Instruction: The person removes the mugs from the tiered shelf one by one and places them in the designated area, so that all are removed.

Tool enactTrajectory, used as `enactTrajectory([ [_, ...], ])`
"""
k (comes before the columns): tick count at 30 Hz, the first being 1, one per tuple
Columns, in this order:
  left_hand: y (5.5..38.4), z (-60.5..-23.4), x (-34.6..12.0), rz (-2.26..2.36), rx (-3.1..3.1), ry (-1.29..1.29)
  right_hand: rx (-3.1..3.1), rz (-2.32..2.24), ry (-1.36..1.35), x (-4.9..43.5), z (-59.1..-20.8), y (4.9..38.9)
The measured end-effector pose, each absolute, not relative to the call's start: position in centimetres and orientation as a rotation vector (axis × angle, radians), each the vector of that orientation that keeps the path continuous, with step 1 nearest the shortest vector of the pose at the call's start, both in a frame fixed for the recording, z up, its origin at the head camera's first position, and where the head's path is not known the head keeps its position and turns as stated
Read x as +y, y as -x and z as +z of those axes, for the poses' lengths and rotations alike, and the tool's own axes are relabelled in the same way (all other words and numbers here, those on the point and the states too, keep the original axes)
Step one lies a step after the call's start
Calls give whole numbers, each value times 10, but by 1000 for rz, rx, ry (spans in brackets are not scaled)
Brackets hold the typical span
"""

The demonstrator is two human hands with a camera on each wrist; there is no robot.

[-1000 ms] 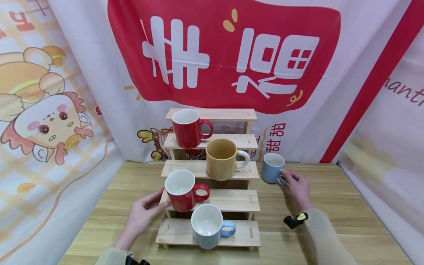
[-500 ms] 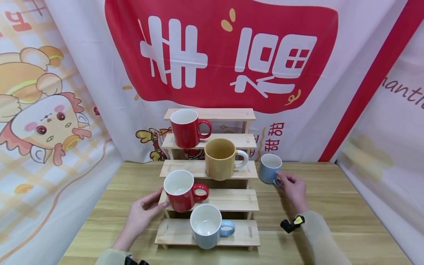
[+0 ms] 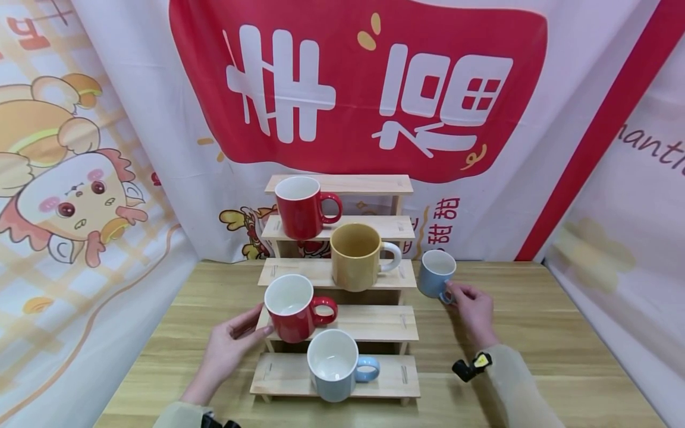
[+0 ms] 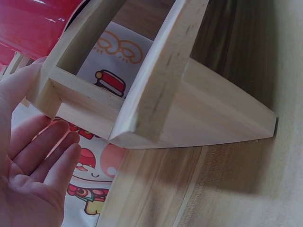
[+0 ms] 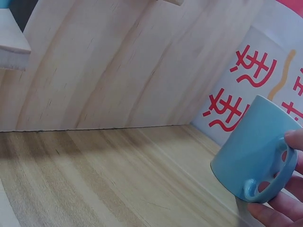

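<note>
Five mugs on my head view: an upper red mug (image 3: 299,214), a lower red mug (image 3: 291,318), a tan mug (image 3: 355,266) and a pale-blue mug (image 3: 333,380) on the wooden step rack (image 3: 369,321), plus the sky-blue mug (image 3: 433,280) just right of it. My right wrist view alone catches the right hand (image 5: 286,201) gripping its handle (image 5: 284,178) clearly; left wrist view, the left hand (image 4: 38,175), palm bared, fingers loosely extended at the rack's edge.

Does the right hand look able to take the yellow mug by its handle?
Probably not: the right hand holds the handle of a blue mug, which sits in between. The yellow mug has its white handle facing right, uncovered.
</note>
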State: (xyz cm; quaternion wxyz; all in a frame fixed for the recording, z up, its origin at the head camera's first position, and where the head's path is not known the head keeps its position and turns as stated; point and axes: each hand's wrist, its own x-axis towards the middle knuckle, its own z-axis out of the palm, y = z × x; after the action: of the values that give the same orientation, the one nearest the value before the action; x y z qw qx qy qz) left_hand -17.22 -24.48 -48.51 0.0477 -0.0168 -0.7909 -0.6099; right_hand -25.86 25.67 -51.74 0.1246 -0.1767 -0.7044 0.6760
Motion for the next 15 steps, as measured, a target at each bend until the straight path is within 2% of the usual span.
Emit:
enactTrajectory([
  [9, 172, -485, -245, -1839, -2431, 38, -1902, 2213, 551, 259, -514, 257],
  [15, 172, -484, -245, -1848, -2430, 32, -2103, 1911, 534, 271, -494, 260],
])
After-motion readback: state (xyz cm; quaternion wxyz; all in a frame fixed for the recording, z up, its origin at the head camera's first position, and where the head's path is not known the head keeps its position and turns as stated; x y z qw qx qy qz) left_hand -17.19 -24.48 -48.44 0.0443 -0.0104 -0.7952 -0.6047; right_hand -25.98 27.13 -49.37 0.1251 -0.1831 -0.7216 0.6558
